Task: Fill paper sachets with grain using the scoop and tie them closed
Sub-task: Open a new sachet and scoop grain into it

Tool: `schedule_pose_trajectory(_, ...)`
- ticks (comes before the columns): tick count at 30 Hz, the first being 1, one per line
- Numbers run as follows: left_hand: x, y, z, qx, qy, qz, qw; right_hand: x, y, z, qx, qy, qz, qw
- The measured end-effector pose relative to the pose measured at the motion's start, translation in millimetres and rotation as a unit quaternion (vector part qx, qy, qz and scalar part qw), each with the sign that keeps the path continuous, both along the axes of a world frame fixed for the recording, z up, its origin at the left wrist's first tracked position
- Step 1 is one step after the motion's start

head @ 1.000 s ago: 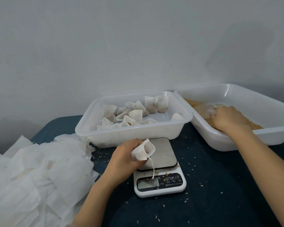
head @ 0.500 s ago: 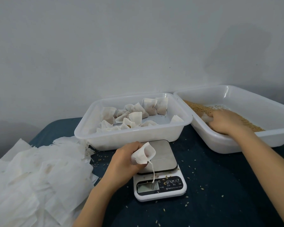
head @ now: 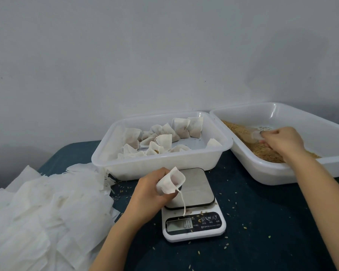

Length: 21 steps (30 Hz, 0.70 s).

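My left hand (head: pixel 153 189) grips an empty white paper sachet (head: pixel 171 181) with its mouth held open, over the left edge of the scale; its drawstring hangs down to the display. My right hand (head: pixel 282 142) reaches into the right tub (head: pixel 294 176) and holds a translucent scoop (head: pixel 255 136) low in the brown grain (head: pixel 262 151). Most of the scoop is hidden by my fingers and the grain.
A white kitchen scale (head: pixel 193 212) sits on the dark blue cloth between my arms. Behind it a white tub (head: pixel 160 163) holds several tied sachets. A heap of flat empty sachets (head: pixel 43 216) lies at the left. Loose grains dot the cloth.
My right hand shifted a little within the grain tub, with the scoop's pale blade now showing at its left. The left hand stays put with the open sachet.
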<state>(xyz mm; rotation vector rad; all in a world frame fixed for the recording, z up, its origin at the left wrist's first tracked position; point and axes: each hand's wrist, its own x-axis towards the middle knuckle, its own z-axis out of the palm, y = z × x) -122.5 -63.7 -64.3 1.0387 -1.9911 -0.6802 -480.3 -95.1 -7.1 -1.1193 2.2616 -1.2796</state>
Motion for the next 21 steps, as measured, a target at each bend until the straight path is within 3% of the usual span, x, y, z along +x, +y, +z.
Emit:
schedule_pose_trajectory(4,-1.4,0.0,0.3,0.009,0.005,0.001,1.0,2.9,6.3,3.0,-0.075,-0.016,-0.006,0.997)
schedule_pose_trajectory(12,-1.5,-0.7,3.5,0.051,0.08,0.015,0.995,9.3,31.8,13.0,-0.206,-0.144,0.056,0.966)
schedule_pose_trajectory(15,0.6,-2.1,2.4,0.056,0.079,0.014,0.995,15.2,44.7,14.8,-0.204,-0.177,0.105,0.957)
schedule_pose_trajectory(21,6.3,-2.8,1.4,0.053,0.048,0.016,0.997,38.2,56.9,19.8,-0.124,-0.159,0.26,0.944)
